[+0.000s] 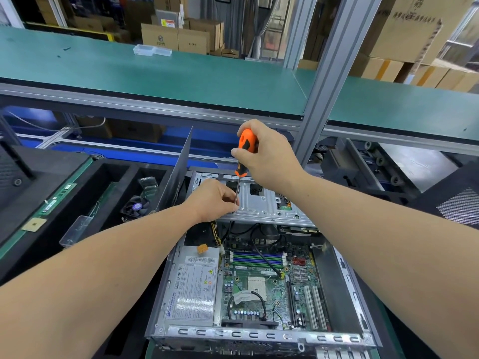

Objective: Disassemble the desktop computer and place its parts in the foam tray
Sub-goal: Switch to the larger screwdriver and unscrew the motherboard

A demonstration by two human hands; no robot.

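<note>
the right hand [267, 156] grips an orange screwdriver [243, 154] upright over the open computer [259, 281] on the desk, fingers wrapped round the handle. the left hand [211, 199] pinches the shaft near its tip at the silver drive cage [269, 206]. the foam tray [108, 172] sits just left, holding a fan [134, 206].
</note>
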